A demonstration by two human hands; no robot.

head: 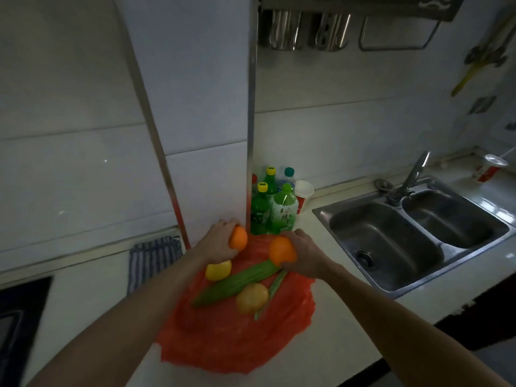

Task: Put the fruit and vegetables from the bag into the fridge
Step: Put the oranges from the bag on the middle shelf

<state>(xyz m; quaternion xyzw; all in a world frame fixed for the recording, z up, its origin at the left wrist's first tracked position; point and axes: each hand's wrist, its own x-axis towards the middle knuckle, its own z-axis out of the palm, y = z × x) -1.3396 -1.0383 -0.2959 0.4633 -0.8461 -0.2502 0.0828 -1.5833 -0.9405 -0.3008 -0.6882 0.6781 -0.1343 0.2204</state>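
Note:
A red plastic bag (231,339) lies spread flat on the white counter. On it rest a long green cucumber (237,283), a yellow lemon (218,270), a yellow-orange round fruit (252,297) and a thin green pod (272,290). My left hand (219,241) grips a small orange (238,238) at the bag's far edge. My right hand (304,255) holds a larger orange (282,251) just above the cucumber's far end. No fridge shows in this view.
Several green drink bottles (272,205) and a paper cup (303,192) stand against the wall behind the bag. A steel double sink (413,233) with a tap lies to the right. A striped cloth (152,258) and a dark hob (19,317) are left.

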